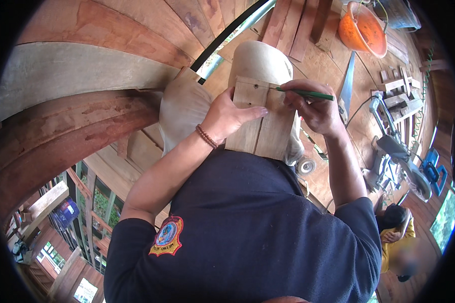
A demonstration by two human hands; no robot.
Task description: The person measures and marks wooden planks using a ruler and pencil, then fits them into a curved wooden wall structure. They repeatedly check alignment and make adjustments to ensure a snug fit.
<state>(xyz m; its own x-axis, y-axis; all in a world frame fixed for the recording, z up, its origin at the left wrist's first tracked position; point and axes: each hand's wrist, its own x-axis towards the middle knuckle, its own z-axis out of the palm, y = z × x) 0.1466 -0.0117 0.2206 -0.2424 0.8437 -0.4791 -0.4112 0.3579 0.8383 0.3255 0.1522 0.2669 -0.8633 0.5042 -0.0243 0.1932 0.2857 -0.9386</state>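
Across my lap lies a pale wooden board (272, 132), with a dark seam down its length and small dark holes near its far end. My left hand (233, 116) grips the board's left edge, thumb laid flat across the top face. In my right hand (313, 108) is a green pencil (308, 94), pinched between the fingers. Its tip touches or hovers just over the board near the far end; I cannot tell which. A bead bracelet (206, 137) circles my left wrist.
An orange bucket (363, 31) stands at the far right. A hand saw (347, 83) lies on the plank floor beyond my right hand. Farther right are a mitre saw (394, 151), a blue power tool (433, 170) and wood offcuts (402, 96). A person in yellow (397, 242) is at lower right.
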